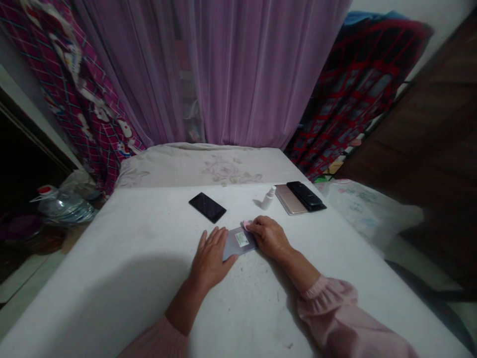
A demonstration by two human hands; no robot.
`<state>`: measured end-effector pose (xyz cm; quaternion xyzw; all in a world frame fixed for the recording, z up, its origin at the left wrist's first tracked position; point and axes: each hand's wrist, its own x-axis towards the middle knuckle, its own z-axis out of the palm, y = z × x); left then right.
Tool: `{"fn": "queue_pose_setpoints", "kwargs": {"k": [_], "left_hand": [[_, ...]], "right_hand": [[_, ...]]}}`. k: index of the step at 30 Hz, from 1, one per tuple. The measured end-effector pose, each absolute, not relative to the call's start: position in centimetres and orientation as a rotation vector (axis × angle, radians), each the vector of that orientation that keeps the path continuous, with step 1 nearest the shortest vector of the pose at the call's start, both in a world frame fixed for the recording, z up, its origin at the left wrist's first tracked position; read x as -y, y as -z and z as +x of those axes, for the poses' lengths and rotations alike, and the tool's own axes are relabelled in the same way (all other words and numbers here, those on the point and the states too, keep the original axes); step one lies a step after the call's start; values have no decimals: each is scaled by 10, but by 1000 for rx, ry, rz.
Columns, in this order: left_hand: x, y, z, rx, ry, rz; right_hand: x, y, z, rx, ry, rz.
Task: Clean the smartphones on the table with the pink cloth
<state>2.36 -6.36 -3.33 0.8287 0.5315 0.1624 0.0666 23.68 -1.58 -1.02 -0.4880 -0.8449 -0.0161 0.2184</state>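
A flat grey phone (231,243) with a white and green sticker on it lies on the white table. My left hand (209,258) steadies its left end, fingers over the far edge and thumb along the near edge. Pinched in my right hand (269,237) is a small pink cloth (246,225), pressed to the phone's far right corner. The part of the cloth under my fingers is hidden. Beyond my hands, a black phone (207,207) lies flat and a small white spray bottle (268,198) stands upright.
At the right rear lie a rose-gold phone (289,200) and a black phone (305,196) beside it. The white table (141,219) has a flowered cloth (223,166) along its far side. Purple curtains (238,74) hang behind. A large water bottle (67,206) sits low at left.
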Motion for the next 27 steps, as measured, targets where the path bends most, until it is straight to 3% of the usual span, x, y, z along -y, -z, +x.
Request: {"fn": "queue_pose_setpoints", "kwargs": {"k": [27], "left_hand": [[64,35,25,-1619,-485,2516]], "right_hand": [[44,3,212,2277,162,-1844]]}}
